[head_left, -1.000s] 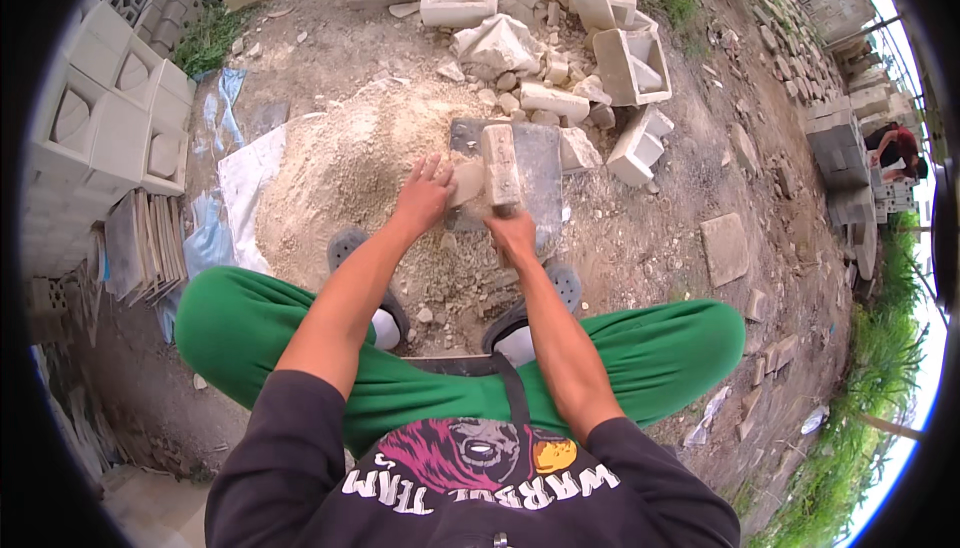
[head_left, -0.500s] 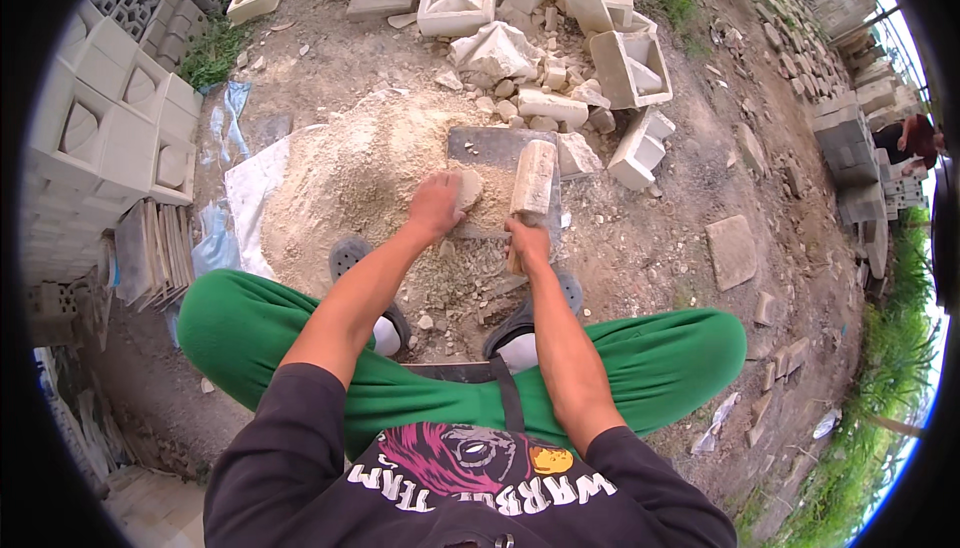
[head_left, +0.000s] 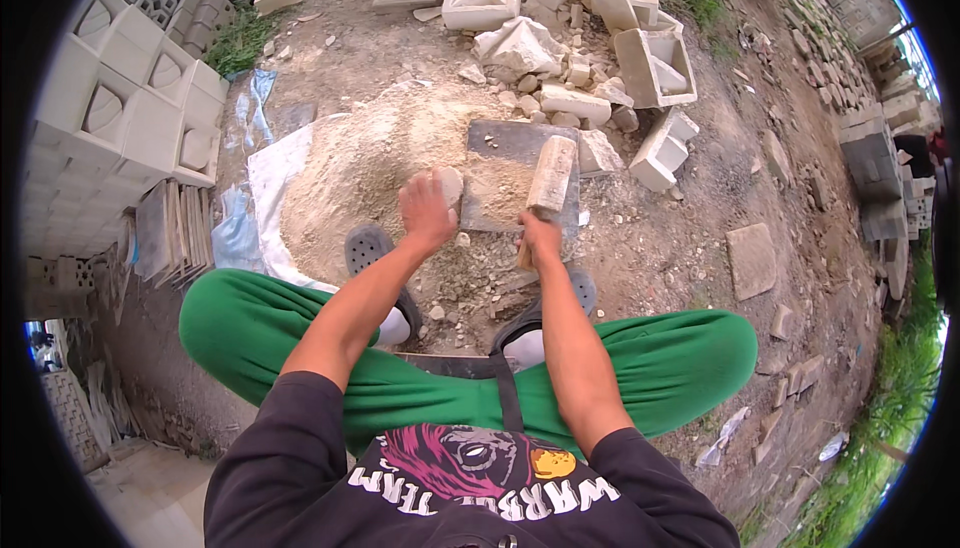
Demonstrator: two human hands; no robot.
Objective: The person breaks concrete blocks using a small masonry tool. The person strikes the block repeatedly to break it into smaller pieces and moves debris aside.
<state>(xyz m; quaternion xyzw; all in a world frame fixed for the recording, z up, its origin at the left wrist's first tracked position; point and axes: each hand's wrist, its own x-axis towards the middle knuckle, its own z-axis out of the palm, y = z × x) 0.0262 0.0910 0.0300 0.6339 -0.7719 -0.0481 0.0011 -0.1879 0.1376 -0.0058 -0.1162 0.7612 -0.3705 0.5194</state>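
My left hand (head_left: 428,206) is closed around a flat, pale piece of block (head_left: 452,186), at the left edge of a dark flat slab (head_left: 490,136). Pale crumbs (head_left: 498,186) lie spread over the slab. To the left and beyond it rises a heap of beige crushed grit (head_left: 350,163). My right hand (head_left: 541,238) grips the short handle of a wooden mallet (head_left: 552,174). The mallet's thick, dust-covered head lies over the right part of the slab, and whether it touches is hard to tell.
Broken pale blocks and rubble (head_left: 575,98) are piled beyond the slab. Stacked hollow blocks (head_left: 110,98) stand at the left, near leaning thin boards (head_left: 175,233). White sheeting (head_left: 275,178) edges the grit heap. My feet in grey clogs (head_left: 370,245) flank the near side.
My left hand has moved left with the pale piece, from over the slab to its left edge. The right hand and mallet keep nearly the same place over the slab. The whole view has shifted slightly.
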